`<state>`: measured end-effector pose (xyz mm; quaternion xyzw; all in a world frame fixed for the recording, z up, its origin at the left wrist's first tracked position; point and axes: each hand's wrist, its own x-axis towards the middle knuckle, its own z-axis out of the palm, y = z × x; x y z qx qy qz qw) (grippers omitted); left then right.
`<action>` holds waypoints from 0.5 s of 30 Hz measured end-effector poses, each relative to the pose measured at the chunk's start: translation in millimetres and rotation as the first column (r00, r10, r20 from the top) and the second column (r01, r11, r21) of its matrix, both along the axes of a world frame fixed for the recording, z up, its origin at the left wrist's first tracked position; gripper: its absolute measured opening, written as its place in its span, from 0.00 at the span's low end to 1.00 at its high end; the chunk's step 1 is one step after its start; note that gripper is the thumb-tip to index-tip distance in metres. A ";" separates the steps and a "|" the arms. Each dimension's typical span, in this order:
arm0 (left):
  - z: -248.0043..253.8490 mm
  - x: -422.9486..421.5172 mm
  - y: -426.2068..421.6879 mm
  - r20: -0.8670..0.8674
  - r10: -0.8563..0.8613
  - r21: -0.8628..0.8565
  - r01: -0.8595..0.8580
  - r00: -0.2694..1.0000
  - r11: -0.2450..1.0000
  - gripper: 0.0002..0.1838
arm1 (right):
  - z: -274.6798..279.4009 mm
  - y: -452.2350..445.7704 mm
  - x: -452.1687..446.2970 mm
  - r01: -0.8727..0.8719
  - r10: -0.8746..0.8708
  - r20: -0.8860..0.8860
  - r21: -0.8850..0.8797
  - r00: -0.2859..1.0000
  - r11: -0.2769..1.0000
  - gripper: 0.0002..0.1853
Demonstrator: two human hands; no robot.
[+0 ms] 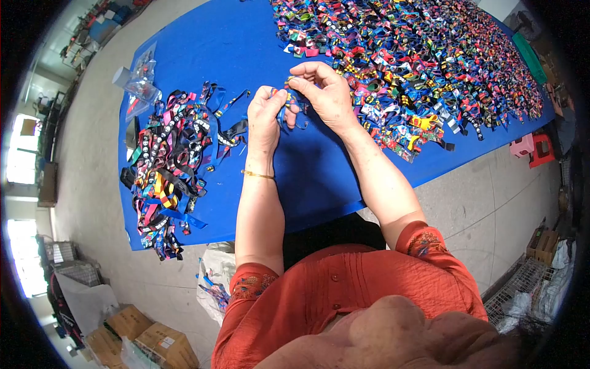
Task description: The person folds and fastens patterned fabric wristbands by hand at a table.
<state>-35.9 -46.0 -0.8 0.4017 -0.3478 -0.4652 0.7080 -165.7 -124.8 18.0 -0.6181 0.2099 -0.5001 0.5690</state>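
Note:
Over the blue-covered table (307, 160), my two hands meet close together. My left hand (268, 115) is closed on a small blue and yellow printed ribbon strap (287, 100), pinched by thumb and fingers. Beside it, the thumb and forefinger of my right hand (326, 95) pinch the upper end of the same strap. Part of the strap is hidden by my fingers. To the left lies a loose heap of printed ribbon straps (175, 154), mixed black, blue, pink and yellow. Many folded strap loops (418, 67) cover the far right of the table in a dense layer.
A clear plastic jar (140, 87) lies near the table's left edge, beside a clear bag (146, 61). A white sack (216, 277) with ribbons stands below the front edge. Cardboard boxes (163, 341) sit on the floor at lower left, and a red stool (542, 150) at right.

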 end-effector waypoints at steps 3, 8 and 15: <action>-2.1 4.2 0.2 -0.058 0.006 -0.018 -0.007 0.998 1.000 0.09 | 6.5 1.7 -4.6 0.005 -0.019 -0.089 -0.152 0.996 0.988 0.11; 4.7 4.0 3.5 -0.074 0.013 -0.016 -0.014 0.997 1.000 0.09 | -1.3 -0.4 0.4 -0.032 0.025 -0.070 -0.093 0.997 0.995 0.10; -3.2 3.3 -1.3 -0.046 0.027 -0.078 -0.031 0.999 0.996 0.09 | -11.1 -3.3 2.3 -0.195 0.196 -0.065 0.025 0.978 0.981 0.15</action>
